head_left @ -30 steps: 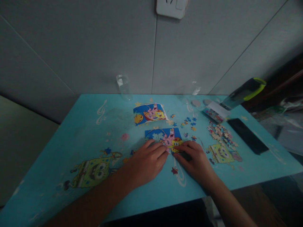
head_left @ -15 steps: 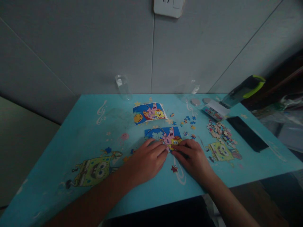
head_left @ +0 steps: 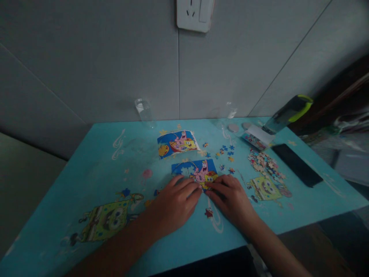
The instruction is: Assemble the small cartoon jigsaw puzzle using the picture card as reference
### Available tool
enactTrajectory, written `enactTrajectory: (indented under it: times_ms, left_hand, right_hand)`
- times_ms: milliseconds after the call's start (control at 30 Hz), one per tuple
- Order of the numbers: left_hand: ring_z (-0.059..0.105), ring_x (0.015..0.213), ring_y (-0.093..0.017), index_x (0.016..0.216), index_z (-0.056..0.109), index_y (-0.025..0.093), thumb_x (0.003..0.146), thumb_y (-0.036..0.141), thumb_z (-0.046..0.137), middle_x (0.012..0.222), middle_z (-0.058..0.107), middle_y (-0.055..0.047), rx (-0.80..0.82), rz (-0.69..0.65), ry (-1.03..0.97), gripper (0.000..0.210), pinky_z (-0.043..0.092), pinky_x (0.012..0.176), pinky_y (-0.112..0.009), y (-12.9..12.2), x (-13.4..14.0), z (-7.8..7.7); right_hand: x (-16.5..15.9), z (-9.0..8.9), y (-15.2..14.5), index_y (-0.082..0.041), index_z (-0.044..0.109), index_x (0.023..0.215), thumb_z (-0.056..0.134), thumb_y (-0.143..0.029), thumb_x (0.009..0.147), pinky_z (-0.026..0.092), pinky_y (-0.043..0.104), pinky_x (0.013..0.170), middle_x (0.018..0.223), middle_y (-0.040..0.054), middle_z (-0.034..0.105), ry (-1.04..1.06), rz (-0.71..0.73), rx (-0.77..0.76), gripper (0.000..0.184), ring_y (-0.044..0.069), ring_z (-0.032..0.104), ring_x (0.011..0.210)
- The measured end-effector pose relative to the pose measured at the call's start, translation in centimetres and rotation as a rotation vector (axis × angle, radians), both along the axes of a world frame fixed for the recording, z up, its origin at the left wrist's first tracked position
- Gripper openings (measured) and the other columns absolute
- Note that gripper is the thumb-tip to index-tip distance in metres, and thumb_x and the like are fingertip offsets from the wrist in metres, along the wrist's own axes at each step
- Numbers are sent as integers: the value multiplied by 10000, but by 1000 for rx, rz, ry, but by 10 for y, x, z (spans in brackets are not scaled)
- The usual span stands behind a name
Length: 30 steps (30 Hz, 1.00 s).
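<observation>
A partly assembled jigsaw puzzle [head_left: 204, 167] lies flat on the blue table, showing a pink starfish and a yellow sponge figure. A gap of bare table shows in its left half. My left hand [head_left: 180, 202] is closed, its fingertips at the puzzle's lower edge. From the right, my right hand [head_left: 229, 196] is also closed, with thumb and fingers pressed on the lower right corner. Whether a loose piece sits between the fingertips is hidden. Just below the hands lies a dark red puzzle piece [head_left: 209, 213]. A printed reference picture [head_left: 177, 144] rests behind the puzzle.
Loose puzzle pieces [head_left: 225, 149] are scattered right of the puzzle; a larger pile [head_left: 266, 164] sits farther right beside a black phone-like slab [head_left: 296, 164]. Clear jars [head_left: 145, 113], round lids [head_left: 233, 128], a folded card [head_left: 257, 137] and a bottle [head_left: 285, 114] stand toward the wall.
The view has tilted up and turned slightly right, so everything sits a little lower and farther left. Both hands stay at the puzzle's lower edge, with hardly any movement relative to it.
</observation>
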<state>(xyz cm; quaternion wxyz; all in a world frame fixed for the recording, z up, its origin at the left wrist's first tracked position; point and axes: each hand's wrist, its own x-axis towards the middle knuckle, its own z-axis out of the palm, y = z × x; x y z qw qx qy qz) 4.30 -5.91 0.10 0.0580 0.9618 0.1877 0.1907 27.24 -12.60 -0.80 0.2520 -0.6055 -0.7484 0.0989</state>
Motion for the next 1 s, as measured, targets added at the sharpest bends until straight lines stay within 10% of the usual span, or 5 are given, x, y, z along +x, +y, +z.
enactTrajectory:
  times_ms: [1000]
  left_hand:
    - [596,1219,-230,1264,628,189,1012,196,538,1280,680,-61,12,-4,-19,267,370,1114,-495,2,-2,-8]
  right_hand:
    - [24,-1,-3,-233,748,1052,650,-401,956,525,466,913,1037,102,723,74,-235,115,217,285,661,1005]
